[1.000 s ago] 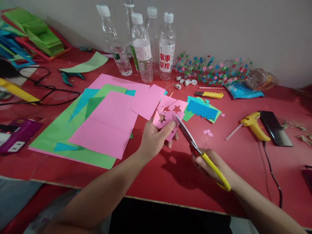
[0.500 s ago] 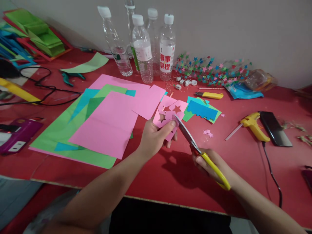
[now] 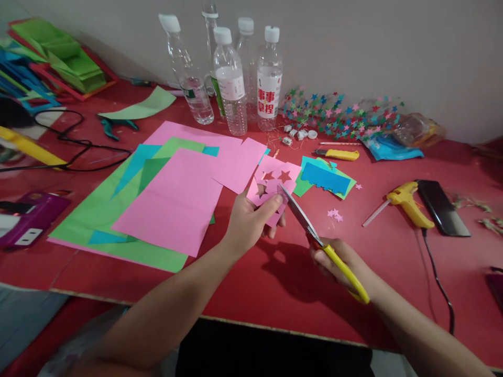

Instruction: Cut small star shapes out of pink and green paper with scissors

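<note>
My left hand [image 3: 247, 220] pinches a piece of pink paper [image 3: 258, 196] with star-shaped holes in it, thumb on top. Yellow-handled scissors [image 3: 301, 212] are gripped in my right hand [image 3: 341, 267], their blades pointing up and left to the pink paper beside my left thumb. Whether the tips are cutting in cannot be made out. Behind the held piece lies another pink scrap [image 3: 293, 172] with star cut-outs. A few small pink paper stars [image 3: 335, 214] rest on the red table, right of the scissors.
Pink sheets [image 3: 173, 199] and green sheets lie stacked at left. Plastic bottles [image 3: 231, 94] stand at the back beside a heap of coloured stars [image 3: 341, 112]. At right are a yellow glue gun [image 3: 412, 207] with a cord and a phone [image 3: 442, 207]. A yellow cutter [image 3: 338, 154] lies behind.
Almost nothing differs. The view has shifted very slightly; both hands, the pink paper and the scissors keep nearly the same pose.
</note>
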A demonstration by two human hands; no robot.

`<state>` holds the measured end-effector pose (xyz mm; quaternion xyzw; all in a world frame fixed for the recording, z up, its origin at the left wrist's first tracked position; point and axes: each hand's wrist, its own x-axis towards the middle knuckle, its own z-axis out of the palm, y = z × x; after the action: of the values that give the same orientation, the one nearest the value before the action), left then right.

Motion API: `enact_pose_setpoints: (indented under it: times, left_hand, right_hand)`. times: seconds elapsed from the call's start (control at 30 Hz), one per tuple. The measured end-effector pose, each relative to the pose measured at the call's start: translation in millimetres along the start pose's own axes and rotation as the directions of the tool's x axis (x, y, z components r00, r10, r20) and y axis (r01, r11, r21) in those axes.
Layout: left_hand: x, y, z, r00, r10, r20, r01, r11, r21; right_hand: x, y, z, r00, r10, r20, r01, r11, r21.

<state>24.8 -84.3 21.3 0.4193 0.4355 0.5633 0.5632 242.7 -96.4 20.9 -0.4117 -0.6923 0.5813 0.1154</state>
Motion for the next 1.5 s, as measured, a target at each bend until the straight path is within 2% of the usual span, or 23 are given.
enact_pose_setpoints:
  times: [0.1, 0.17, 0.27, 0.33, 0.47, 0.57, 0.77, 1.0, 1.2, 1.33, 1.5]
  left_hand:
    - [2, 3, -2.2, 1.0, 0.025, -0.001, -0.025, 0.999, 0.036]
    - [5, 3, -5.5, 0.992, 0.108, -0.062, -0.103, 0.992, 0.078]
    - [11, 1, -10.6, 0.955, 0.231, -0.185, -0.214, 0.971, 0.104]
    - [14, -2, -11.8, 0.96, 0.203, -0.192, -0.195, 0.979, 0.059]
    - [13, -5, -8.2, 0.987, 0.091, -0.131, -0.099, 0.994, -0.053]
    - [9, -6, -4.8, 0.985, 0.118, -0.127, -0.124, 0.992, -0.037]
    - [5, -9, -2.8, 0.964, 0.202, -0.174, -0.185, 0.976, 0.114]
    - [6, -4, -9.6, 0.982, 0.171, -0.085, -0.167, 0.985, 0.052]
    - [6, -1, -5.4, 0.974, 0.207, -0.087, -0.196, 0.973, 0.119]
    - [5, -4, -2.1, 0.974, 0.196, -0.11, -0.187, 0.979, 0.082]
    - [9, -5, -6.1, 0.992, 0.093, -0.083, -0.093, 0.996, 0.004]
  right_hand:
    - [0, 0, -1, 1.0, 0.015, 0.008, -0.016, 1.0, 0.015]
    - [1, 0, -2, 0.999, 0.031, 0.006, -0.031, 0.999, 0.021]
    - [3, 5, -2, 1.0, 0.027, 0.007, -0.027, 0.999, 0.022]
    - [4, 11, -2, 1.0, 0.007, 0.021, -0.009, 0.998, 0.062]
    - [3, 21, -3, 0.998, -0.045, 0.045, 0.037, 0.985, 0.168]
    - [3, 23, -5, 0.996, -0.056, 0.072, 0.043, 0.984, 0.171]
    - [4, 24, -5, 0.992, -0.066, 0.104, 0.046, 0.982, 0.183]
    - [1, 14, -10, 0.994, -0.046, 0.102, 0.037, 0.995, 0.092]
    - [1, 20, -2, 0.994, -0.053, 0.098, 0.036, 0.984, 0.172]
    - [1, 20, -1, 0.994, -0.054, 0.093, 0.037, 0.984, 0.176]
    - [0, 6, -11, 0.993, -0.053, 0.101, 0.048, 0.997, 0.056]
